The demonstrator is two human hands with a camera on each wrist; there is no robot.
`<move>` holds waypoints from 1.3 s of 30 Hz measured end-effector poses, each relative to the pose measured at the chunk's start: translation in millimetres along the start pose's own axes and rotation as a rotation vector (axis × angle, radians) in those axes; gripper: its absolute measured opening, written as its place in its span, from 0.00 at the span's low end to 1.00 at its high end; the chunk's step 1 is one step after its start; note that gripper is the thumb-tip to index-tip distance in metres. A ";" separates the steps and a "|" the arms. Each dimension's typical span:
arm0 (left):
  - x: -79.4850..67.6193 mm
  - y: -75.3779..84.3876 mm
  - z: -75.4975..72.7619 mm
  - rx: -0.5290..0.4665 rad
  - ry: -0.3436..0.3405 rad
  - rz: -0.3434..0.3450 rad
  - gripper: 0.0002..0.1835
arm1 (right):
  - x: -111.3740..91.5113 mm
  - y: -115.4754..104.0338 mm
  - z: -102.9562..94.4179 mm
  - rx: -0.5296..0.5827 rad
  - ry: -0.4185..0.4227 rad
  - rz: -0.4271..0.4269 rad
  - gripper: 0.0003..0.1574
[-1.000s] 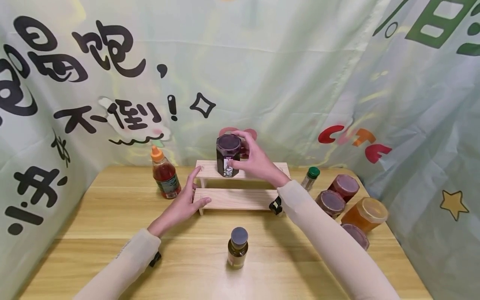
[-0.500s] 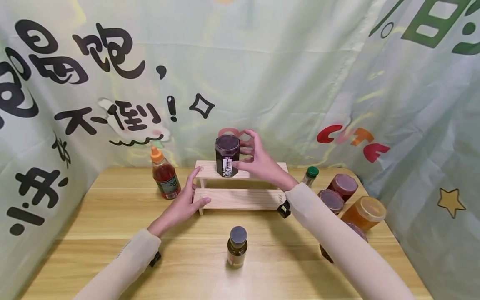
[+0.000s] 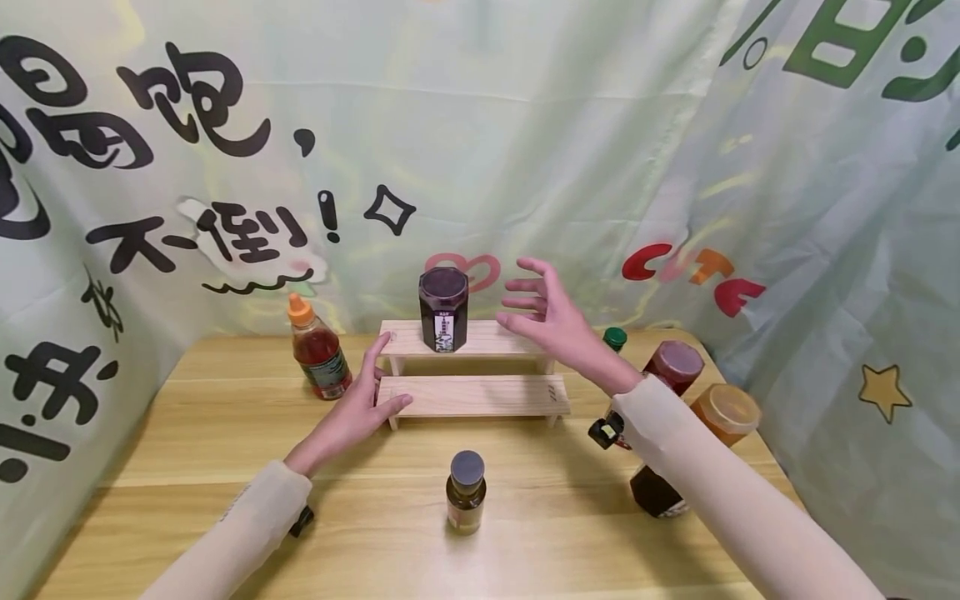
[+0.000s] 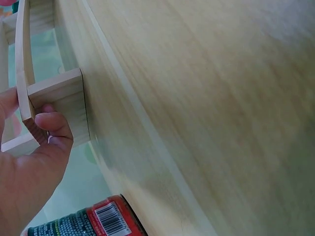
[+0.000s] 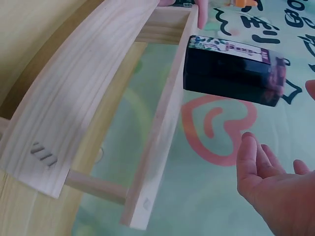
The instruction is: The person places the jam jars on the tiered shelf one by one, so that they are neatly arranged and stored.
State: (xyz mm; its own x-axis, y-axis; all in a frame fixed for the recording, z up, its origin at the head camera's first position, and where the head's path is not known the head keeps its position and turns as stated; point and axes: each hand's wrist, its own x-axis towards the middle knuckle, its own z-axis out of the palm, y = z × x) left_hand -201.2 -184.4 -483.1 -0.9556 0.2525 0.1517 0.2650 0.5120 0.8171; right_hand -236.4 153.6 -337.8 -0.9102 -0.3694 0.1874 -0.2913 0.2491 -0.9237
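A two-tier wooden shelf rack stands on the table. My left hand grips its left end; in the left wrist view, the thumb and fingers wrap the end of the lower board. On the upper tier, left of the middle, a dark jar with a purple lid and white label stands upright. To the right of that jar, my right hand hangs with fingers spread and nothing in them. In the right wrist view, a gap separates the fingers from the dark jar.
A red sauce bottle with an orange cap is left of the rack. A small dark bottle stands in front. At right are a green-capped bottle, a dark red jar, a honey-coloured jar and a dark jar, partly behind the right sleeve.
My right hand has let go of the jar and drawn away to the right, its fingers spreading. The jar stays on the upper tier. The left hand keeps its grip; the head view shifts slightly.
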 end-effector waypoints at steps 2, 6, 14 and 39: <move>-0.1 -0.5 -0.2 -0.004 0.001 -0.003 0.58 | -7.0 -3.1 -4.5 -0.004 -0.003 0.003 0.53; 0.0 -1.8 -0.7 0.002 0.001 -0.009 0.59 | -20.2 -8.1 -14.1 -0.014 0.000 0.000 0.50; -0.2 -4.0 -0.8 0.011 0.009 -0.004 0.59 | -49.9 -19.3 -35.0 0.001 0.065 0.038 0.44; 1.2 -2.2 0.4 -0.001 0.005 0.004 0.57 | -155.6 -2.8 -96.4 -0.109 0.161 -0.063 0.33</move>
State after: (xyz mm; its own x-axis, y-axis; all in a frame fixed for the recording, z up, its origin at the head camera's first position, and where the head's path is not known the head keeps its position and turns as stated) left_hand -202.8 -184.9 -484.9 -0.9553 0.2502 0.1573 0.2683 0.5105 0.8170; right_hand -122.3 296.7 -332.1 -0.9221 -0.2418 0.3022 -0.3709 0.3286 -0.8686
